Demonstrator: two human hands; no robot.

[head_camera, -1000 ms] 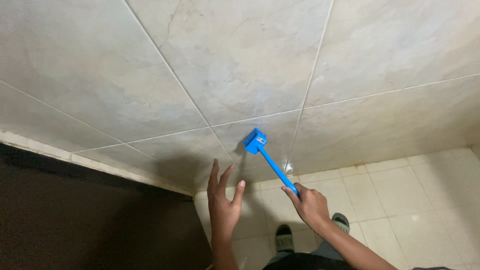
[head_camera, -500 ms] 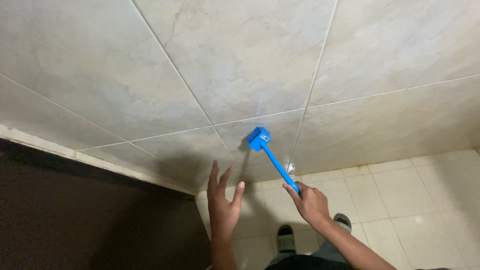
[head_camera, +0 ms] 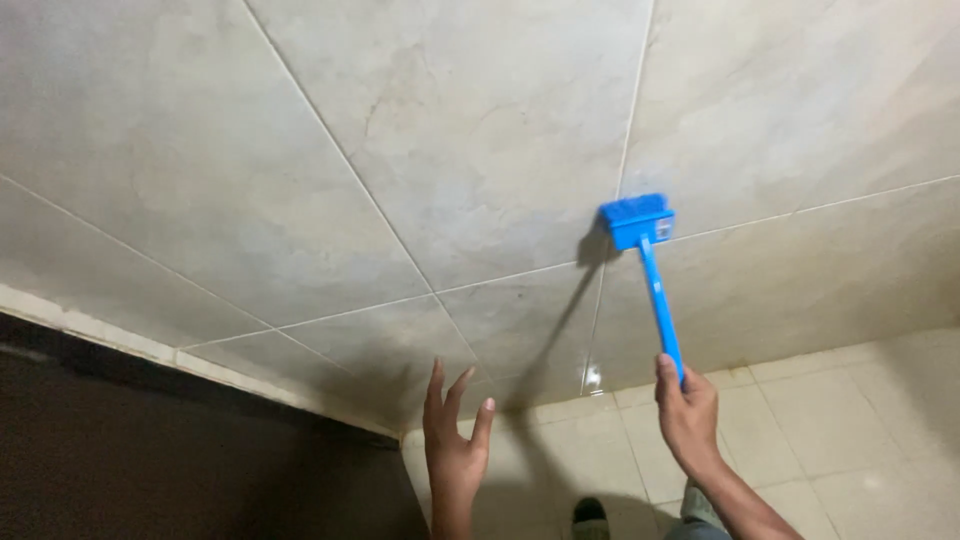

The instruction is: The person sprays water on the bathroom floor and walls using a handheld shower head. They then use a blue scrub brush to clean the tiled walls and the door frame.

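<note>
My right hand (head_camera: 687, 412) grips the bottom end of a blue long-handled scrub brush (head_camera: 648, 260). The brush head presses on the beige tiled wall (head_camera: 480, 150), near a vertical grout line. My left hand (head_camera: 455, 450) is raised in front of the wall with fingers spread and nothing in it. It hovers near the lower wall tiles, left of the brush handle. The brush casts a dark shadow down and to the left on the wall.
Small beige floor tiles (head_camera: 820, 420) lie below the wall at lower right. A dark opening or panel (head_camera: 150, 450) fills the lower left, bordered by a pale edge. A foot in a dark sandal (head_camera: 590, 518) shows at the bottom.
The brush head has moved up and to the right along the wall, and my right hand rose with it. My left hand stays raised with fingers spread.
</note>
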